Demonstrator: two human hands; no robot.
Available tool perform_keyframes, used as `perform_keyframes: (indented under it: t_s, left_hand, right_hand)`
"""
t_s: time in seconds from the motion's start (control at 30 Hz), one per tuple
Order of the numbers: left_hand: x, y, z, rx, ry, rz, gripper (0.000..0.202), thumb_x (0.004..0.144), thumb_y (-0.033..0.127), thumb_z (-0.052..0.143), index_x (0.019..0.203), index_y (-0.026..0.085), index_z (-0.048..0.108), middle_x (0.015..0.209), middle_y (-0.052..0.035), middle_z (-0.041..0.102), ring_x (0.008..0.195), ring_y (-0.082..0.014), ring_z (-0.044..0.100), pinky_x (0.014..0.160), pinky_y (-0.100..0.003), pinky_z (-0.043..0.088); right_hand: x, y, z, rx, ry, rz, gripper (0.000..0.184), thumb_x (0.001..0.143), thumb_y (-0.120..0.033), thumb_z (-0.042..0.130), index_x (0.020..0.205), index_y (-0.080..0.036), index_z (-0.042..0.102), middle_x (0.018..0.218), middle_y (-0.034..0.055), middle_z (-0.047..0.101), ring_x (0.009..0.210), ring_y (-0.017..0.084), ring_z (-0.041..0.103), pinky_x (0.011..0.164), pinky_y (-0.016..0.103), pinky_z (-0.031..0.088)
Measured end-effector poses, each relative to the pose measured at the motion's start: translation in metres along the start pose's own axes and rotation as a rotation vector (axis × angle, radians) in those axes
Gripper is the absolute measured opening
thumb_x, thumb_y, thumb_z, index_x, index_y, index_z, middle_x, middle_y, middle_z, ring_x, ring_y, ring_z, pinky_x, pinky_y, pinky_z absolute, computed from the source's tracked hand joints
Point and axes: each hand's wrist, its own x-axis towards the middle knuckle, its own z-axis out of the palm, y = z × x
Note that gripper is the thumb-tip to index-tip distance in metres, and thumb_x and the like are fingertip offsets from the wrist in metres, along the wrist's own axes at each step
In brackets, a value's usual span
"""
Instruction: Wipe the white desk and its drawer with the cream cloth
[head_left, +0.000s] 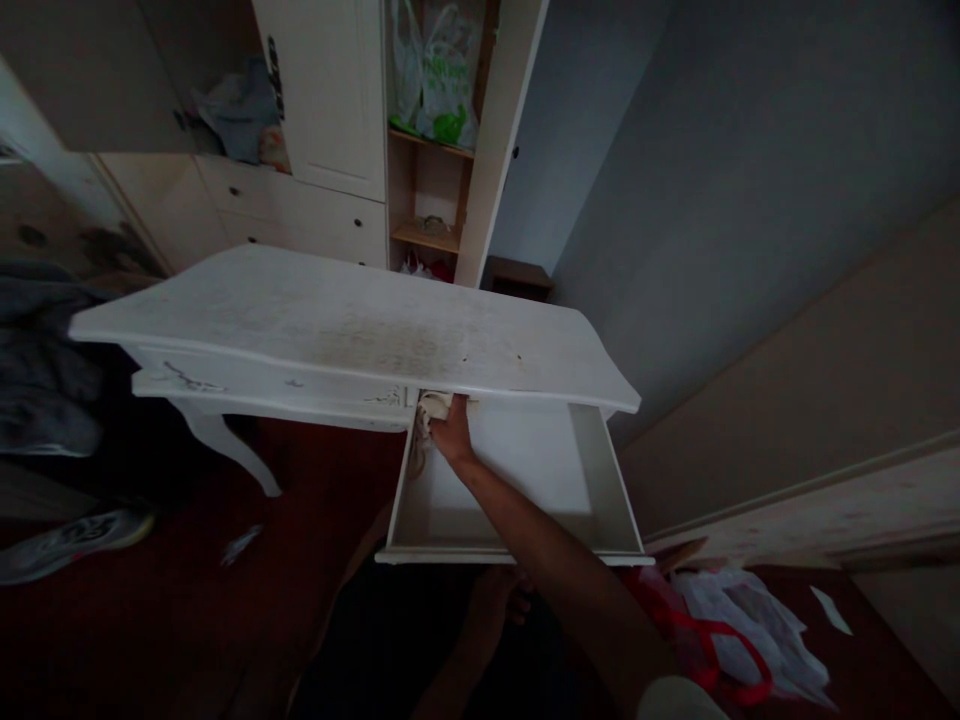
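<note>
A white table [345, 320] stands in front of me with its right drawer [510, 548] pulled out. My right hand [452, 432] reaches deep into the drawer's back left corner and presses on a pale crumpled cloth [430, 410]; its fingers are partly hidden under the tabletop. My left hand [495, 600] sits low in shadow beneath the drawer's front edge, fingers curled, and what it holds, if anything, is hidden.
A white wardrobe [330, 100] with open shelves and plastic bags [439, 75] stands behind the table. Dark clothes [45, 370] and a shoe [75, 540] lie at left. A red-and-white plastic bag [735, 620] lies on the red floor at right.
</note>
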Motion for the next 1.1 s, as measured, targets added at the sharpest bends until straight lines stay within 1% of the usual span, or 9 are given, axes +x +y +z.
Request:
perform_keyframes:
  t_s: [0.13,0.27,0.37,0.47,0.6,0.77,0.93,1.03,1.1]
  left_hand:
    - [0.0,0.0,0.004,-0.064,-0.012,-0.024,0.061,0.063,0.067,0.06,0.083,0.01,0.064,0.081,-0.0136,0.068,0.06,-0.0166,0.059,0.051,-0.026,0.044]
    - [0.002,-0.001,0.006,-0.101,-0.014,-0.06,0.063,0.057,0.069,0.061,0.08,0.01,0.063,0.077,-0.0121,0.067,0.057,-0.0155,0.057,0.049,-0.026,0.043]
    - [0.003,0.0,0.007,-0.087,-0.016,-0.046,0.061,0.058,0.067,0.061,0.081,0.011,0.063,0.077,-0.0109,0.067,0.057,-0.015,0.057,0.049,-0.026,0.042]
    - [0.003,0.001,0.007,-0.067,-0.011,-0.069,0.06,0.057,0.066,0.061,0.081,0.011,0.063,0.078,-0.012,0.067,0.056,-0.0146,0.056,0.049,-0.026,0.041]
    - [0.002,0.003,0.006,-0.05,-0.029,-0.068,0.056,0.058,0.062,0.06,0.083,0.011,0.062,0.078,-0.0112,0.067,0.056,-0.0146,0.056,0.05,-0.026,0.041]
    - [-0.002,0.003,0.002,-0.024,-0.043,-0.015,0.055,0.066,0.059,0.057,0.089,0.009,0.064,0.083,-0.0118,0.068,0.06,-0.0143,0.058,0.052,-0.025,0.043]
    - [-0.004,0.01,0.004,-0.046,-0.04,-0.046,0.058,0.062,0.058,0.06,0.093,0.009,0.065,0.081,-0.0104,0.067,0.059,-0.0142,0.058,0.05,-0.025,0.043]
    - [-0.008,0.019,0.005,-0.116,-0.038,-0.08,0.058,0.056,0.057,0.067,0.088,0.008,0.066,0.08,-0.0113,0.067,0.058,-0.0155,0.058,0.051,-0.027,0.046]
    - [-0.012,0.023,0.005,-0.144,-0.018,-0.073,0.055,0.055,0.054,0.071,0.084,0.008,0.066,0.08,-0.0125,0.067,0.061,-0.0174,0.06,0.054,-0.029,0.049]
  right_hand:
    - [-0.002,-0.002,-0.019,-0.059,-0.252,-0.059,0.081,0.058,-0.004,0.046,0.138,-0.013,0.043,0.138,0.0098,0.05,0.13,0.022,0.046,0.113,0.038,0.033]
    - [-0.005,-0.005,-0.037,-0.136,-0.448,-0.089,0.087,0.055,-0.002,0.047,0.142,-0.012,0.042,0.148,0.0105,0.041,0.139,0.02,0.036,0.117,0.037,0.024]
    - [-0.015,-0.012,-0.05,-0.161,-0.564,-0.069,0.09,0.053,0.0,0.046,0.142,-0.014,0.044,0.149,0.0099,0.04,0.14,0.02,0.035,0.117,0.039,0.023]
    - [-0.027,-0.026,-0.061,-0.141,-0.61,-0.057,0.088,0.054,0.001,0.042,0.14,-0.017,0.047,0.146,0.0068,0.043,0.138,0.018,0.038,0.117,0.039,0.024]
    - [-0.029,-0.044,-0.065,-0.101,-0.578,-0.07,0.083,0.058,0.002,0.04,0.139,-0.018,0.048,0.145,0.0029,0.045,0.137,0.015,0.039,0.117,0.037,0.025]
    - [-0.012,-0.054,-0.059,-0.211,-0.594,-0.153,0.08,0.06,0.002,0.043,0.138,-0.012,0.049,0.146,0.0079,0.044,0.138,0.019,0.036,0.118,0.039,0.023]
    - [-0.026,-0.069,-0.071,-0.362,-0.768,-0.285,0.079,0.064,0.0,0.047,0.141,-0.017,0.046,0.148,0.0088,0.041,0.139,0.024,0.032,0.117,0.045,0.025]
    - [-0.049,-0.079,-0.089,-0.385,-0.94,-0.363,0.077,0.066,0.001,0.048,0.142,-0.015,0.044,0.148,0.0107,0.04,0.139,0.022,0.031,0.117,0.043,0.024]
    - [-0.065,-0.084,-0.101,-0.366,-1.037,-0.412,0.076,0.068,0.003,0.047,0.142,-0.019,0.044,0.149,0.0083,0.04,0.139,0.02,0.031,0.116,0.04,0.026]
